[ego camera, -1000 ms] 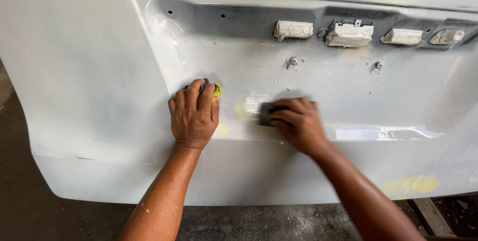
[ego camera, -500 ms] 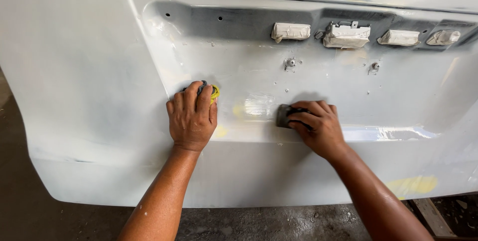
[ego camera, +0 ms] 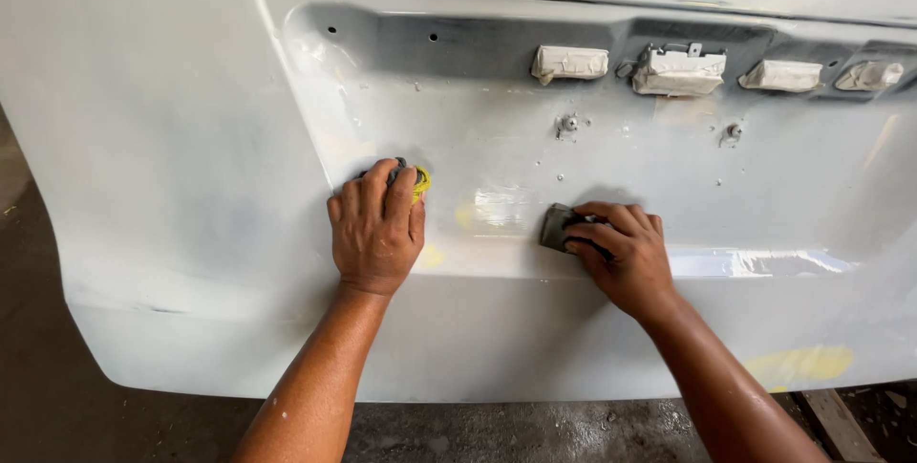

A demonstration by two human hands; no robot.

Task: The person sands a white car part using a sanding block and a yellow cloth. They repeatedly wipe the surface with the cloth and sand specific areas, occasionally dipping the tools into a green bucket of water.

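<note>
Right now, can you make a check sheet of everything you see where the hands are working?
Surface: white primed car body panel, recessed centre, glossy wet patch, yellow filler spots.
Job's things: grey sanding pad under right hand; yellow sponge under left hand.
Clutter: nothing seen.
Hands: both pressed flat on the panel.
Cables: nothing seen.
Surroundings: four masked fittings along the top of the recess; dark concrete floor below.

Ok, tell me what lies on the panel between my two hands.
Head view: between the left hand and the right hand only bare white panel with a shiny patch and faint yellow smears; nothing loose.
</note>
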